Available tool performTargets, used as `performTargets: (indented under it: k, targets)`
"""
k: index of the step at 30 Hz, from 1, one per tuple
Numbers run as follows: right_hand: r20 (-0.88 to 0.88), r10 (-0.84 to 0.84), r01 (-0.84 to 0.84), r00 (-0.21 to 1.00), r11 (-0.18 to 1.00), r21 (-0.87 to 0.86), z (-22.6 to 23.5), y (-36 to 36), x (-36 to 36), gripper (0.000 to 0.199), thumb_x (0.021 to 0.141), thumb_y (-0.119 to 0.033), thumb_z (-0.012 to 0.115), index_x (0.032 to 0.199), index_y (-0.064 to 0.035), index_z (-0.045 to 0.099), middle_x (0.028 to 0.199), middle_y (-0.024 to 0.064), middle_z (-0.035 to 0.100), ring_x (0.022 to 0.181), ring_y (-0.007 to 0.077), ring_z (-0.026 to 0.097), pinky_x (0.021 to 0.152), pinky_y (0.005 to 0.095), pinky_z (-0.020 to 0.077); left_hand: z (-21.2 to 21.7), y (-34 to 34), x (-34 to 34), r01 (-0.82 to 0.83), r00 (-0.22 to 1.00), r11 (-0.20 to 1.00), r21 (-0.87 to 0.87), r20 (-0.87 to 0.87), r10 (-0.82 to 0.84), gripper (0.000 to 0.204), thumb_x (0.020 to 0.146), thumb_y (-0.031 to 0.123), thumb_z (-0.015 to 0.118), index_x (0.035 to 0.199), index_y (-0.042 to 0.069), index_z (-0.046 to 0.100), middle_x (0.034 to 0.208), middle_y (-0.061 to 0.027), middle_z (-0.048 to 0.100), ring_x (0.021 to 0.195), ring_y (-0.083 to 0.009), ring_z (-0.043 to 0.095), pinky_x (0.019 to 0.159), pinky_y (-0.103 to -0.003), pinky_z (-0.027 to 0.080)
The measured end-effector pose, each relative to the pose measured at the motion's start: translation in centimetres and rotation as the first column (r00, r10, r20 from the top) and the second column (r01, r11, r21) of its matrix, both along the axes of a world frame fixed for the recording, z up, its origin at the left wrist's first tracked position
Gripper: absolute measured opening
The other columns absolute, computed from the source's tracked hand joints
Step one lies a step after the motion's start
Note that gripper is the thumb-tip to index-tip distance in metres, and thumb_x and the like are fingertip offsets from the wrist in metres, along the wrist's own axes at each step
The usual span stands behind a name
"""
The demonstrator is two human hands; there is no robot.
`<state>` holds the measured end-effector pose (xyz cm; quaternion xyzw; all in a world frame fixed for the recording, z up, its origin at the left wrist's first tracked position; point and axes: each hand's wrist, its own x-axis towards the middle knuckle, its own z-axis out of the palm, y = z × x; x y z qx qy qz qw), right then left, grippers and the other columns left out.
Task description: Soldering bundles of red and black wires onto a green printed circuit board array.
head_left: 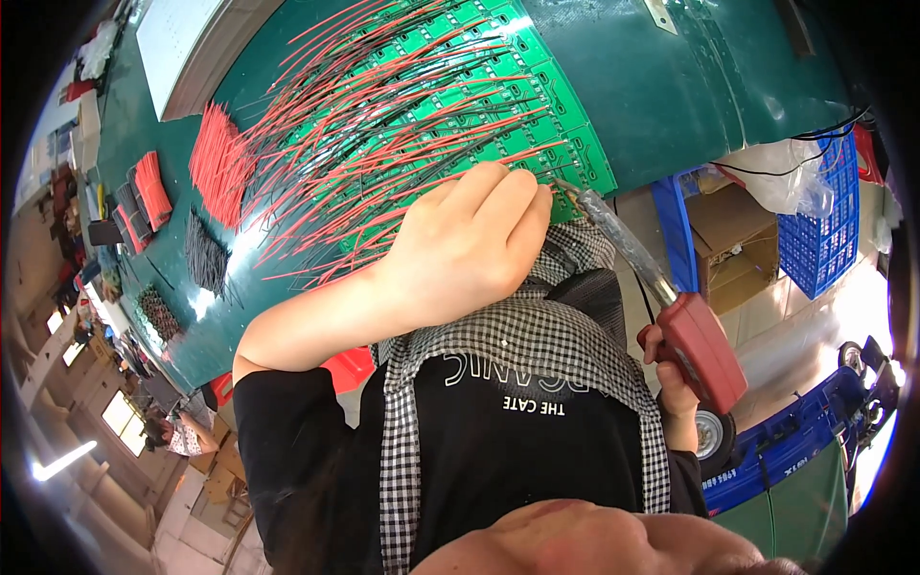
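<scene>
A green panel of circuit boards [585, 144] lies on the bench, its near right corner beside my hands. Many thin red and black wires [412, 125] fan out over it to the left. My left hand [470, 230] is closed over the panel's near edge, fingers curled together. Its fingertips are hidden from above, so what they pinch does not show. In my right hand [671, 379] is a red-bodied soldering gun [704, 350], its metal barrel slanting up and left. The tip of the gun meets the board's edge close beside my left fingers; contact cannot be made out.
Bundles of red wire [218, 165] and black wire [205, 254] lie on the green bench [671, 96] at left, with smaller bundles [150, 187] farther left. A white box [192, 48] stands at the far left. Right of the bench are a blue crate [819, 225] and a cardboard box [738, 240].
</scene>
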<state>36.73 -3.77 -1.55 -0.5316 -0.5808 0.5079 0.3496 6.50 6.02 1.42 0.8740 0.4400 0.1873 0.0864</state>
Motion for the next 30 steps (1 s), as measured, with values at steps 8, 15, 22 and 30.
performTargets:
  k: [8, 15, 22, 30]
  targets:
    - [0.089, 0.070, -0.070, 0.994, 0.998, 0.004, 0.5, 0.6, 0.3, 0.066, 0.074, -0.036, 0.079, 0.121, 0.0035, 0.054, 0.090, 0.0147, 0.068, 0.076, 0.0247, 0.067, 0.068, 0.0311, 0.0518, 0.0, -0.1, 0.0, 0.016, 1.000, 1.000, 0.000, -0.011, -0.016, 0.028, 0.066, 0.001, 0.067, 0.094, -0.006, 0.064, 0.085, -0.0103, 0.057, 0.073, -0.0231, 0.060, 0.059, -0.031, 0.051]
    - [0.124, -0.008, 0.008, 0.992, 1.000, 0.002, 0.5, 0.0, 0.3, 0.073, 0.071, -0.038, 0.081, 0.122, 0.0054, 0.052, 0.090, 0.0147, 0.068, 0.074, 0.0233, 0.066, 0.067, 0.0308, 0.0516, -0.1, -0.1, 0.0, 0.010, 1.000, 1.000, 0.016, 0.004, -0.010, 0.029, 0.065, 0.002, 0.066, 0.093, -0.005, 0.064, 0.087, -0.0106, 0.057, 0.074, -0.0233, 0.060, 0.060, -0.031, 0.051]
    - [-0.170, -0.201, 0.144, 0.965, 0.943, -0.300, 2.4, 1.4, -2.1, 0.078, 0.068, -0.040, 0.083, 0.118, 0.0104, 0.052, 0.085, 0.0091, 0.064, 0.063, 0.0128, 0.060, 0.061, 0.0231, 0.0472, 0.0, 0.0, -0.2, 0.017, 1.000, 1.000, 0.014, -0.014, -0.016, 0.029, 0.065, 0.001, 0.066, 0.093, -0.004, 0.065, 0.086, -0.0096, 0.057, 0.073, -0.0223, 0.060, 0.059, -0.031, 0.051]
    - [-0.230, -0.260, 0.189, 0.938, 0.938, -0.290, 2.8, 2.0, -2.4, 0.074, 0.068, -0.042, 0.083, 0.110, 0.0107, 0.055, 0.080, 0.0078, 0.062, 0.061, 0.0110, 0.057, 0.058, 0.0219, 0.0429, -0.1, 0.7, 0.5, -0.024, 0.997, 0.999, -0.025, 0.077, 0.025, 0.027, 0.065, -0.001, 0.067, 0.091, -0.001, 0.065, 0.084, -0.0073, 0.057, 0.069, -0.0204, 0.059, 0.055, -0.030, 0.049]
